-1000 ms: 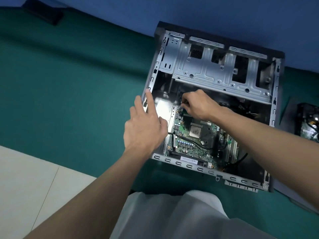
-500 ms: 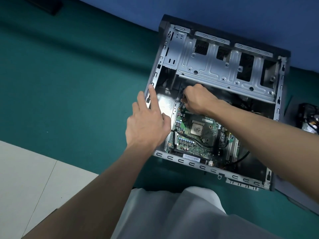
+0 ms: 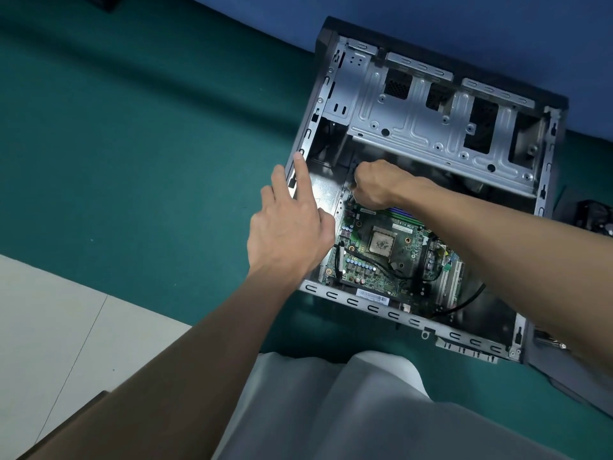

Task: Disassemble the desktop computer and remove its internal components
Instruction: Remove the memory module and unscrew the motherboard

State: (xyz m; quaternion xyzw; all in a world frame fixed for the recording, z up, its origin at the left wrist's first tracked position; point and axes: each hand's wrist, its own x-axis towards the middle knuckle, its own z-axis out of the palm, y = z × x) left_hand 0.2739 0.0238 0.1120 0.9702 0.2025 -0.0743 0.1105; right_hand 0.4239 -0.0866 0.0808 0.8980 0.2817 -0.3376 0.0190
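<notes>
Teal covering spans the tabletop (image 3: pixel 132 144), which meets a blue wall (image 3: pixel 431 21) along its far edge. Pale floor tiles (image 3: pixel 49 310) show past the near-left edge.

Item 1: I note the open black-and-grey metal desktop computer case (image 3: pixel 391 315) lying on its side toward the far-right part of the tabletop, its far side close to the wall. A silver perforated steel drive cage (image 3: pixel 414 127) fills its far half. A green motherboard (image 3: pixel 404 247) is seated in its near half, with a bare square processor (image 3: pixel 381 243) at the centre of the board. A black cable (image 3: pixel 464 302) curves over the board's near-right part.

Item 2: I see my left hand (image 3: pixel 288 237) released, fingers straight. Its index fingertip (image 3: pixel 300 159) touches the left rim of the case, and it grasps nothing.

Item 3: I see my right hand (image 3: pixel 374 184) inside the case at the far-left corner of the motherboard, just below the drive cage. It is clenched, knuckles up. The fingertips are hidden, so I cannot tell whether it grasps anything.

Item 4: a dark boxy component (image 3: pixel 593 217) sits on the tabletop at the right edge, apart from the case, too cropped to identify. A light grey garment (image 3: pixel 365 410) on my body covers the near edge.
</notes>
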